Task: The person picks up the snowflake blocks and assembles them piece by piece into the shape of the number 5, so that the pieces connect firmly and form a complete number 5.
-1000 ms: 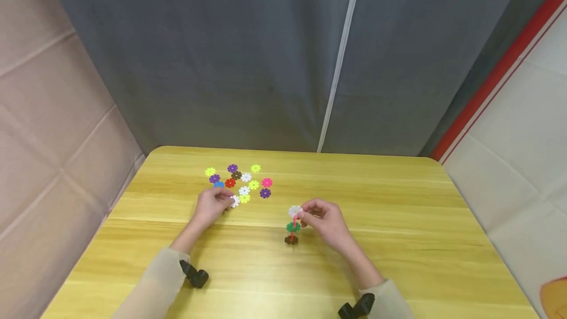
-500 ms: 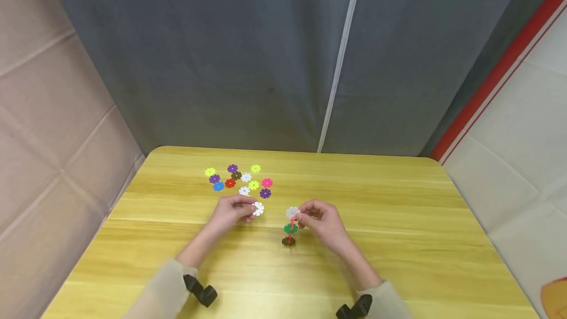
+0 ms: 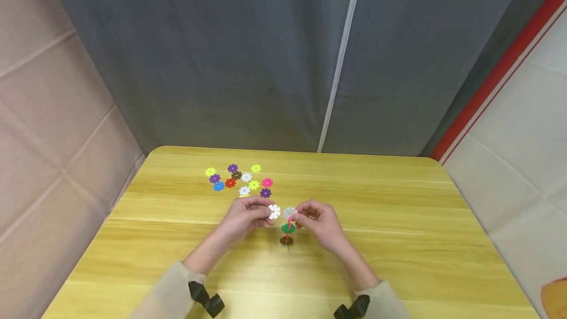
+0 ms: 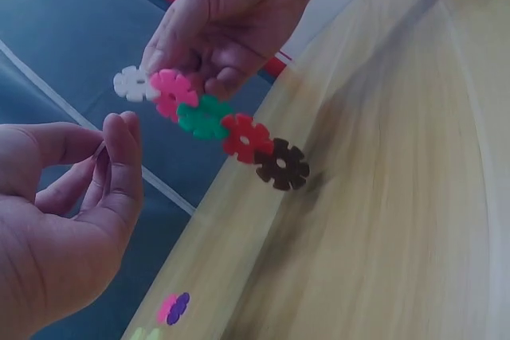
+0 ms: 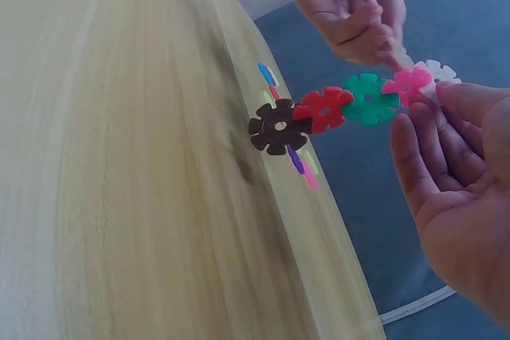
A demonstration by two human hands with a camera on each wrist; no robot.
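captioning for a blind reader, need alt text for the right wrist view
A right hand holds a chain of snowflake discs, brown, red, green, pink and white, above a wooden table, while the left hand pinches something small by its white end.

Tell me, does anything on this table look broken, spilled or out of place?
Nothing stands out. The right hand holds an intact chain of snowflake discs, the left hand pinches a white disc, and the loose discs lie flat on the table.
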